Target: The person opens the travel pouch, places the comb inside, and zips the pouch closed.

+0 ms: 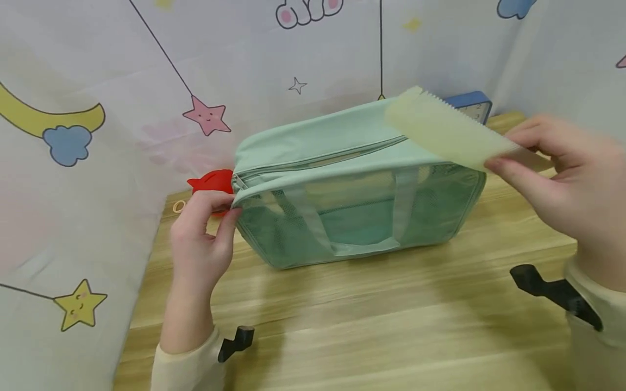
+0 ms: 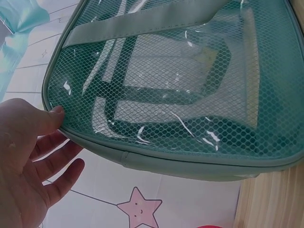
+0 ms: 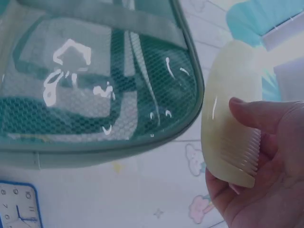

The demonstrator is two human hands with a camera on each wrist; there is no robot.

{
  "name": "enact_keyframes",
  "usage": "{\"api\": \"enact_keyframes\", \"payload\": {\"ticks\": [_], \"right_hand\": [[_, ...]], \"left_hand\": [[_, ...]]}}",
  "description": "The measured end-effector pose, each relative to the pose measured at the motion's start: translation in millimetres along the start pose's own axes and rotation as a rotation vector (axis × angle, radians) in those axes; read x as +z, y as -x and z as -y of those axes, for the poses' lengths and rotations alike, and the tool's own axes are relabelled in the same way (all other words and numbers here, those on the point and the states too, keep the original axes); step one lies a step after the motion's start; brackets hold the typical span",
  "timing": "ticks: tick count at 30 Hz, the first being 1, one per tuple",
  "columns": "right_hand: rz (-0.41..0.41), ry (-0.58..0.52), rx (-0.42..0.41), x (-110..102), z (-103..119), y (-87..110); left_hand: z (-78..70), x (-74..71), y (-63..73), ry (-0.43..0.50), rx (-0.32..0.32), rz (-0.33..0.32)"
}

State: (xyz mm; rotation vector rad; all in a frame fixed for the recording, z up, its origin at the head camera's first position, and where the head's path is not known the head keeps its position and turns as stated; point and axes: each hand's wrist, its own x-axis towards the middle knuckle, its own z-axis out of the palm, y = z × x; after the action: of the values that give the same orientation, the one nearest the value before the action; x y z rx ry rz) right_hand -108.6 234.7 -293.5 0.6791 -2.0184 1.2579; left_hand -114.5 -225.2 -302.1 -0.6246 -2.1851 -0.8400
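A mint green zip bag (image 1: 313, 138) with clear mesh-backed panels and a strap handle stands on the table. Along its top, the zipper (image 1: 323, 158) shows a narrow gap. My left hand (image 1: 200, 239) pinches the bag's upper left corner; in the left wrist view the thumb lies on the clear panel's edge (image 2: 90, 145). Between the thumb and fingers of my right hand (image 1: 577, 179) is a pale yellow comb (image 1: 440, 130), held above the bag's right end, teeth toward the back. The right wrist view shows the comb (image 3: 232, 104) beside the bag's edge.
Behind the bag's left end sits a red object (image 1: 212, 179) with a pointed tip, partly hidden. A small ring (image 1: 179, 206) lies to its left. A blue-framed clock (image 1: 471, 106) stands behind the right end. Printed cloth (image 1: 293, 60) hangs around the wooden table (image 1: 371, 320).
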Motion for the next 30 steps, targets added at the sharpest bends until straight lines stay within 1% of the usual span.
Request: {"api": "enact_keyframes", "payload": {"ticks": [4,8,11,14,18,20,22,25,30], "right_hand": [[0.022,0.033,0.065,-8.5,-7.6,-11.7],[0.098,0.118,0.092,-10.2,-13.1,-33.1],[0.193,0.176,0.055,-4.5,-17.9,-50.7],[0.296,0.194,0.031,2.5,-21.9,-67.1],[0.427,0.270,0.084,9.6,-24.3,-84.8],[0.487,0.322,0.136,13.1,-25.1,-92.4],[0.547,0.364,0.163,16.2,-25.8,-98.0],[0.616,0.357,0.177,21.0,-26.1,-103.9],[0.745,0.299,0.095,32.1,-23.6,-108.2]], "left_hand": [[2.0,5.6,-3.7,0.049,0.020,0.021],[3.4,6.3,-6.1,0.062,0.035,0.027],[3.7,4.2,-5.3,0.061,0.036,0.020],[3.6,1.7,-3.3,0.061,0.032,0.014],[4.0,-0.4,-1.4,0.059,0.028,0.012],[4.5,-1.1,-0.9,0.056,0.029,0.012],[5.0,-1.7,-0.6,0.055,0.029,0.010],[5.6,-2.6,-0.4,0.057,0.029,0.009],[6.6,-4.3,0.0,0.055,0.026,0.007]]}}
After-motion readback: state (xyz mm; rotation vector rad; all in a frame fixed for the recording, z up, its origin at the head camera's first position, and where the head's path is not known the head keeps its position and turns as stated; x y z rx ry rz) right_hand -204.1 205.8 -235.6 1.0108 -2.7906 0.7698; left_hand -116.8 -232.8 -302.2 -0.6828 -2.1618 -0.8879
